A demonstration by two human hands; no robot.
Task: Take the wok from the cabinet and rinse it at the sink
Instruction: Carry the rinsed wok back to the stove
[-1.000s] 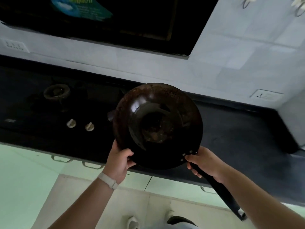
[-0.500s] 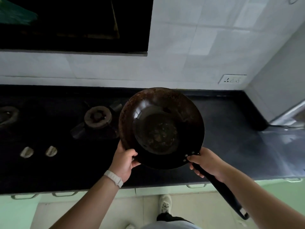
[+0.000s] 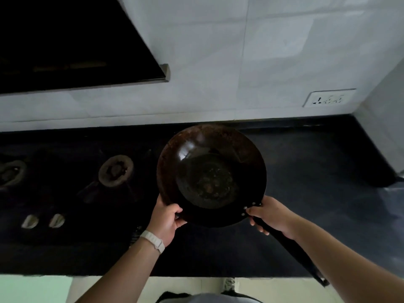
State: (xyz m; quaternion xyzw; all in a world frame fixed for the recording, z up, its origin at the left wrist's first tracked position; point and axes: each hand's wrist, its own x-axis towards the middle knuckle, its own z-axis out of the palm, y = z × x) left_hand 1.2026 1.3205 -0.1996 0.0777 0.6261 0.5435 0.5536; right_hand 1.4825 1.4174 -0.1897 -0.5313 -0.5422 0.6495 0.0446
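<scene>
Both hands on the wok point(image 3: 211, 176), held in the air, not touching the countertop point(image 3: 306, 171). Left hand point(image 3: 164, 221) grips the near-left rim: thumb hooked over the edge into the bowl, fingers underneath and out of sight. White wristband point(image 3: 153, 238) on that wrist. Right hand point(image 3: 271, 217) is wrapped around the long black handle point(image 3: 290, 246) right where it meets the bowl, just beside the three pale rivets point(image 3: 249, 208); the rest of the handle runs down along my forearm past the counter's front edge. Wok mouth faces up at me. Inside is dark and glossy, rusty brown round the rim, with a patch of specks or residue at the bottom; can't tell what it is. Position: over the middle of the black counter, between the hob and the back right corner, far rim close to the back edge. Nearest burner point(image 3: 115, 171) sits just left of the wok, second burner point(image 3: 11, 174) at the left edge, two pale knobs point(image 3: 29, 221) toward the front left. Range hood point(image 3: 65, 40) above the hob. Wall socket point(image 3: 329, 98) on the tiled wall point(image 3: 240, 62) above the back right corner.
</scene>
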